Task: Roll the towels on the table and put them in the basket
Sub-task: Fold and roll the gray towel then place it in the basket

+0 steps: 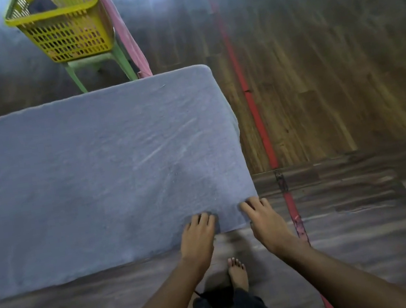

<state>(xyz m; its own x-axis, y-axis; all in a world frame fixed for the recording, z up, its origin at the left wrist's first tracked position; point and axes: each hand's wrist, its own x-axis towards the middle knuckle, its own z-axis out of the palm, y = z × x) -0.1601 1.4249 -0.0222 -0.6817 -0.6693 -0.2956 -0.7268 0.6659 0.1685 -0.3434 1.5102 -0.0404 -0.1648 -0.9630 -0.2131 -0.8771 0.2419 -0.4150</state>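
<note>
Now left hand (198, 233) and right hand (265, 219), fingers curled, pinch the towel (93, 170) at five o'clock; uneven pulling could skew the roll.

Wood-plank floor (329, 69), red stripe (256, 114), green stool (123, 60).

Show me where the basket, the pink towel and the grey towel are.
basket (74, 38): head view, on its yellow front wall.
pink towel (122, 34): head view, midway down the strip hanging beside the basket.
grey towel (93, 170): head view, middle of the spread cloth.
</note>
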